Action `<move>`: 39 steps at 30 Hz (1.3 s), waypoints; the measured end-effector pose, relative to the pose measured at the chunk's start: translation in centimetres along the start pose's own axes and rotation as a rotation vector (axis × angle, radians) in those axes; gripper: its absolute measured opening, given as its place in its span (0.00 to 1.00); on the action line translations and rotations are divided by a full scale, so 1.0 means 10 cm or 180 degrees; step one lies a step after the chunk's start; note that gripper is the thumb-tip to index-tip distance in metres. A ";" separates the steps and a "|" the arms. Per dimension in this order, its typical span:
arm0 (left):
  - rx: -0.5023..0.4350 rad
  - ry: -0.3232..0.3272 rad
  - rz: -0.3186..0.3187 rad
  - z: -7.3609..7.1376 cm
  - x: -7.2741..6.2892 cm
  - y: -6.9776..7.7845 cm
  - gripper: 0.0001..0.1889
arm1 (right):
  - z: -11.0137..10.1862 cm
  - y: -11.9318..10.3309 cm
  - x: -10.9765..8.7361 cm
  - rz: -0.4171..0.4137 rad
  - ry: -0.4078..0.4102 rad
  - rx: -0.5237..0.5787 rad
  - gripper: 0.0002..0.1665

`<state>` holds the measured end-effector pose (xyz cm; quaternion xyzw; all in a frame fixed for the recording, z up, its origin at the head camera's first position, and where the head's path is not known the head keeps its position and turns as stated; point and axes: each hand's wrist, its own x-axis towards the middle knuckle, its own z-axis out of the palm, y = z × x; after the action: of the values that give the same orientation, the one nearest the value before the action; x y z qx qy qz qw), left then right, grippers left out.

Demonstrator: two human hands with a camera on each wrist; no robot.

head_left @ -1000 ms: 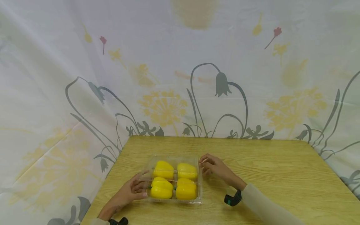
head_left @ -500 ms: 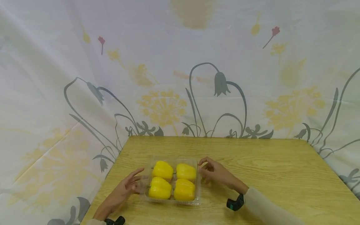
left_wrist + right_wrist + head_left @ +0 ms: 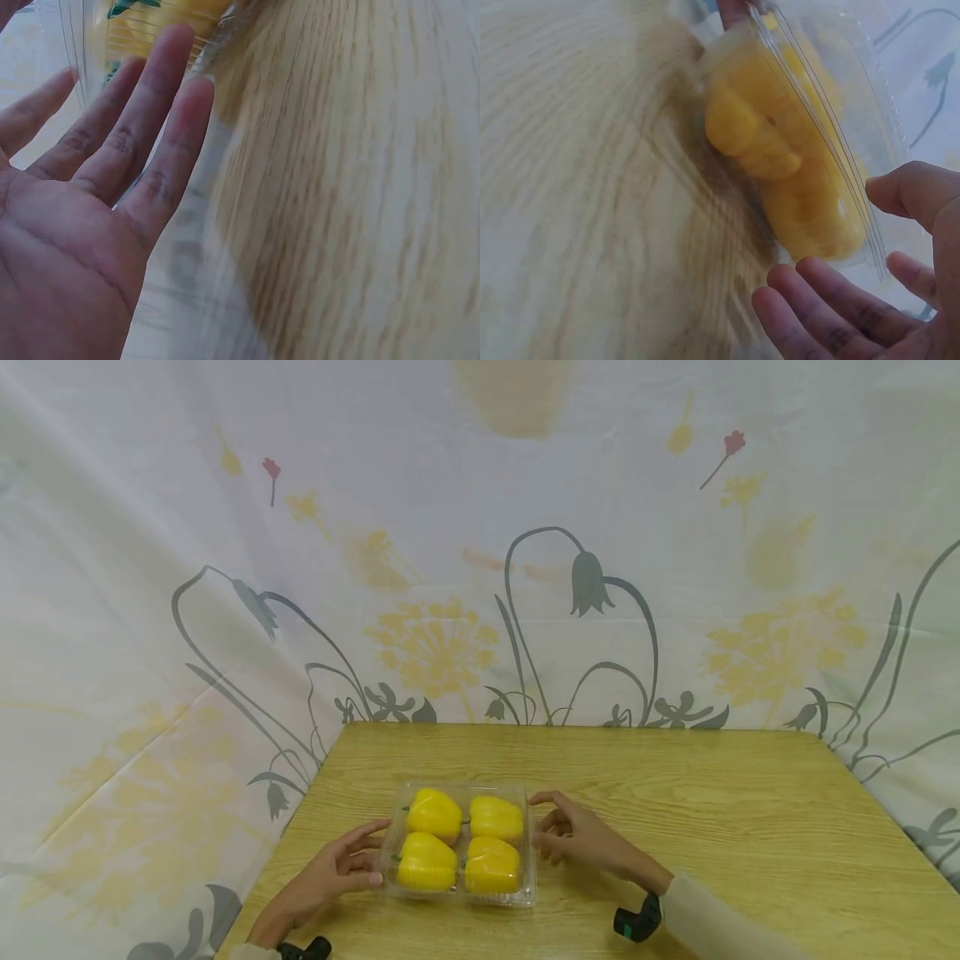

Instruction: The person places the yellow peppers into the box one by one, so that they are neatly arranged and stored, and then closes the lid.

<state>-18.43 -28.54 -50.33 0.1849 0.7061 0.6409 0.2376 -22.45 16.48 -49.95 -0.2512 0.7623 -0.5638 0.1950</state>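
A clear plastic clamshell box [image 3: 461, 898] sits on the table with several yellow bell peppers [image 3: 426, 862] inside, in two rows. Green stems show on some of them. At the box's left side is my left hand [image 3: 326, 877], fingers extended with their tips right at the wall; the left wrist view shows the palm bare. On the opposite side, my right hand [image 3: 581, 839] has its fingers loosely bent beside the box. In the right wrist view its thumb [image 3: 904, 191] is close to the box's rim flange, with the other fingers spread below and nothing gripped.
The wood-grain table [image 3: 712, 827] extends far to the right of the box and behind it. A white curtain with printed flowers [image 3: 592, 585] hangs along the table's back and left sides. Each wrist wears a black camera mount [image 3: 637, 918].
A lid edge crossing above the peppers a second ago no longer shows there. The left hand left the box's side, then came back to it. The right hand slid slightly nearer the body.
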 end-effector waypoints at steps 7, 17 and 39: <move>0.0073 -0.0135 0.0035 -0.01 0.00 0.03 0.42 | 0.11 -0.01 -0.11 0.0019 -0.0177 0.0256 0.44; 0.0104 -0.0305 0.0051 0.00 0.00 0.07 0.44 | 0.26 -0.02 -0.26 0.0133 -0.0439 0.0774 0.59; -0.0256 -0.0647 0.0175 -0.01 -0.02 0.06 0.44 | 0.47 -0.10 -0.28 0.0230 -0.0599 0.1336 0.69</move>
<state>-18.31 -28.68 -49.74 0.2585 0.6467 0.6530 0.2976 -17.35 14.35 -50.29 -0.2292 0.6153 -0.6767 0.3332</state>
